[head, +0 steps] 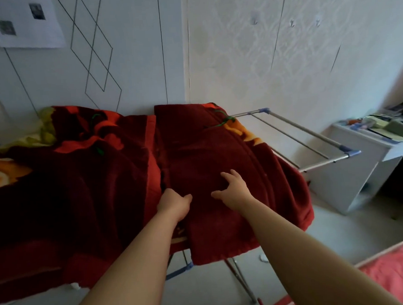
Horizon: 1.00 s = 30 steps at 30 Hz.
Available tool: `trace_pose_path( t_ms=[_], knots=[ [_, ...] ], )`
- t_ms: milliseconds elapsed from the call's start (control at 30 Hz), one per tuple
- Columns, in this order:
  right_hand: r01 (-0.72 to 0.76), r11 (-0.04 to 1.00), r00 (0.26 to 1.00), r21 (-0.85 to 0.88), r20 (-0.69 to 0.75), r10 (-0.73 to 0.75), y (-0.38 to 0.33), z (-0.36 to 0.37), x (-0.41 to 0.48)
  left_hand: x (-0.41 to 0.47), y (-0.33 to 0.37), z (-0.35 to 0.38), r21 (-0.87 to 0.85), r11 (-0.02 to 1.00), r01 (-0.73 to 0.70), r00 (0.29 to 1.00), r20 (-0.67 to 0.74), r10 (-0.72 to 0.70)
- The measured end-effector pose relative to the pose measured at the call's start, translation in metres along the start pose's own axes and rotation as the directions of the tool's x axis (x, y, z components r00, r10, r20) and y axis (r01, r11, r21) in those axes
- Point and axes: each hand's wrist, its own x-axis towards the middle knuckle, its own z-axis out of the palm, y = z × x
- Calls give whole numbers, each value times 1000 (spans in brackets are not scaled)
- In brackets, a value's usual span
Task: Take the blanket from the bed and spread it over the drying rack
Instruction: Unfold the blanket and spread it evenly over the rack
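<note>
Blanket (pixel 219 156), dark red fleece, already lies over our drying rack (pixel 312 136); the right wing is bare. Left hand (pixel 173 204) grips a fold, fingers buried. Right hand (pixel 233 188) claws the pile, fingers spread, likely to drag cloth rightward.

Dark red blanket (pixel 117 181) draped over drying rack (pixel 312 136), right wing bare. Left hand (pixel 173 206) grips fold at middle; right hand (pixel 233 190) rests spread on fabric. Cluttered tabletop (pixel 360 140) beyond rack.
</note>
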Motion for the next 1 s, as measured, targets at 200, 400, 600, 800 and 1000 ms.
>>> trace_pose_path(
  t_ms=[200, 400, 600, 800, 1000],
  knots=[
    [37, 972, 992, -232, 125, -8, 4, 6, -2, 17, 4, 7, -198, 977, 75, 997, 49, -67],
    [38, 951, 986, -307, 165, 14, -2, 15, 1, 42, 39, 4, -429, 898, 101, 976, 216, -6],
    [28, 983, 984, -184, -168, -60, -9, 1, 7, 47, 75, 4, -516, 850, 106, 925, 365, 107],
    [73, 984, 957, -160, -268, -114, -27, -51, 6, 72, 94, 12, -593, 783, 188, 911, 404, 87],
    [106, 952, 921, -289, -333, -204, -10, -113, 17, 97, 130, 17, -660, 702, 266, 876, 470, 110]
  ],
)
